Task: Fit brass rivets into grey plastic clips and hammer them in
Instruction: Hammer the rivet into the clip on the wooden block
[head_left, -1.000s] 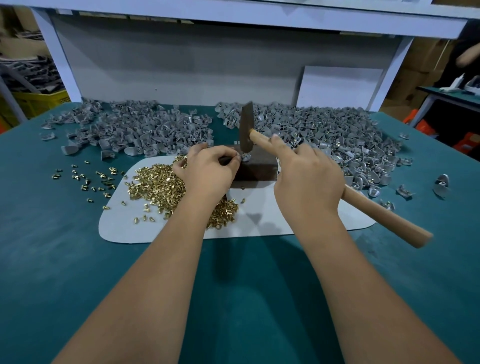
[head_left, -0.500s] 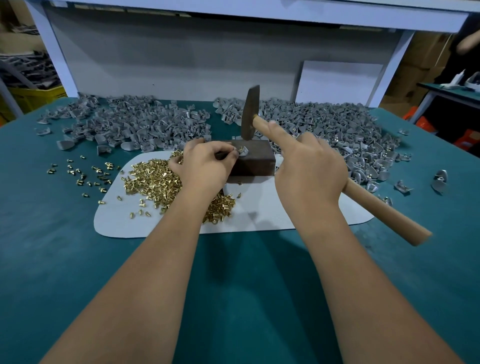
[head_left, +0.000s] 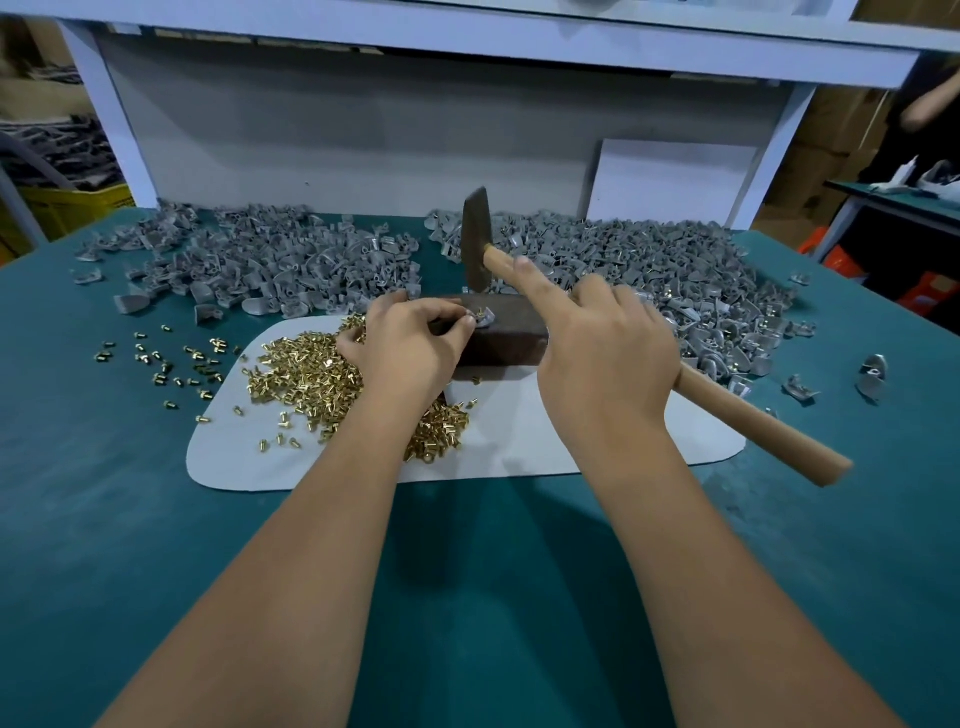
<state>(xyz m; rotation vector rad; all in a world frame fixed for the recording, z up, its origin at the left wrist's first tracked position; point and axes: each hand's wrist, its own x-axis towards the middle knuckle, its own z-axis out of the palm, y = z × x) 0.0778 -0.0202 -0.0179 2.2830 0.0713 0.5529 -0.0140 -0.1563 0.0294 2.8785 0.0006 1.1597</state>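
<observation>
My left hand (head_left: 410, 348) pinches a grey plastic clip (head_left: 484, 318) with a brass rivet standing in it, on top of a dark metal block (head_left: 509, 332). My right hand (head_left: 608, 353) grips the wooden handle of a hammer (head_left: 753, 415), index finger stretched along the handle. The hammer's dark head (head_left: 475, 234) is raised above the block and the clip. A heap of brass rivets (head_left: 306, 374) lies on a white mat (head_left: 519, 441) under and left of my left hand.
Two big piles of grey clips lie at the back, one on the left (head_left: 260, 265) and one on the right (head_left: 675, 275). Loose rivets (head_left: 166, 358) are scattered on the teal table (head_left: 467, 571). Stray clips (head_left: 872, 371) sit far right. A white shelf frame (head_left: 467, 41) stands overhead.
The hammer head has risen from just over the clip to well above the block. My left hand has stayed on the clip.
</observation>
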